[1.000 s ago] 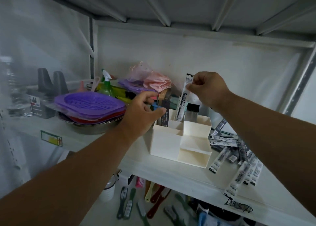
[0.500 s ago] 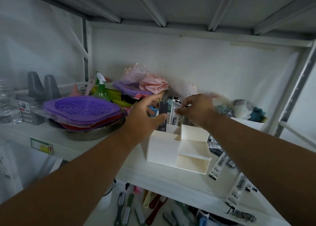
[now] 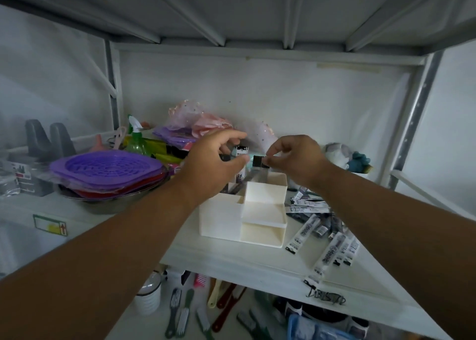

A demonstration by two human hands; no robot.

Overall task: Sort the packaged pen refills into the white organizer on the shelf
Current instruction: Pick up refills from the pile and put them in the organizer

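We're at a stockroom or shop storage corner, by the look of it: a white metal rack [image 3: 417, 123] with perforated uprights and a shelf [image 3: 231, 259] crowded with mixed household goods. There's a stack of purple plastic strainers [image 3: 105, 165] in wrap, a green spray bottle [image 3: 137, 140], bagged pink fabric [image 3: 206, 123], loose packaged pen refills [image 3: 322, 234] beside a white organizer [image 3: 244, 216], and brushes [image 3: 180, 311] spread on the level below. A sticker label [image 3: 50, 225] marks the shelf edge.

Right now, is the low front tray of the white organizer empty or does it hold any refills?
Empty. The white organizer's low front tray shows only bare cream floor; loose refill packs lie on the shelf beside it.
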